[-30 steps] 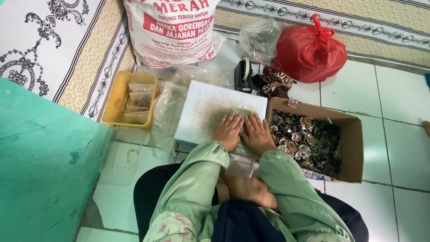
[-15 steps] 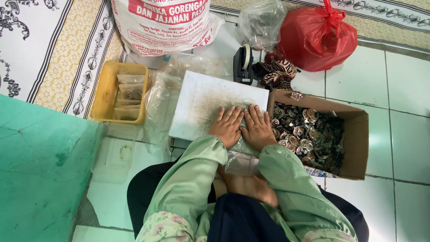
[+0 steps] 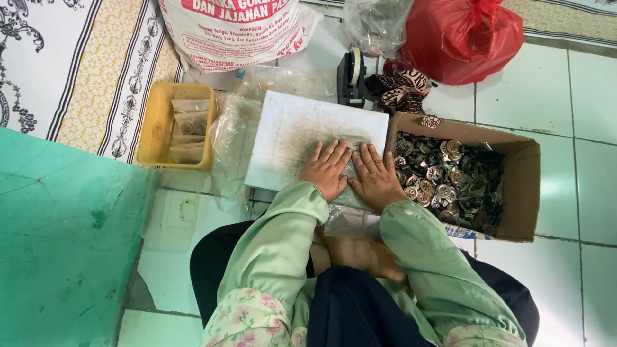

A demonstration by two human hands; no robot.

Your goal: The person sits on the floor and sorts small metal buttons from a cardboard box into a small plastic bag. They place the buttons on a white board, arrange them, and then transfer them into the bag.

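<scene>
Pressing down side by side, the left hand (image 3: 328,168) and the right hand (image 3: 376,177) lie flat, palms down, on a small clear plastic packet (image 3: 352,168) that rests on the near right part of a white board (image 3: 302,138). The fingers of both hands are stretched out and lie close together, not curled round anything; the inner edges of the two hands nearly touch. Only a little of the packet shows between and around the hands, so what it holds cannot be told. Both arms wear pale green sleeves (image 3: 283,238), and a bare foot (image 3: 360,254) lies just below the board, toward the person.

Taking the white board as the landmark in this head view: touching its right edge stands an open cardboard box (image 3: 524,186) filled with small round metallic pieces (image 3: 443,177). Just beyond the board's far edge sits a black tape dispenser (image 3: 352,77), with a brown patterned cloth (image 3: 402,90) beside it. Farther beyond that lie a tied red plastic bag (image 3: 463,38) and a clear plastic bag (image 3: 376,22). Past the board's far left corner leans a large white printed sack (image 3: 234,29). Left of the board, across some crumpled clear plastic (image 3: 228,141), is a yellow tray (image 3: 157,132) holding small packets. Well left and nearer to the person is a green surface (image 3: 58,244). Everything sits on a pale tiled floor (image 3: 578,96).
</scene>
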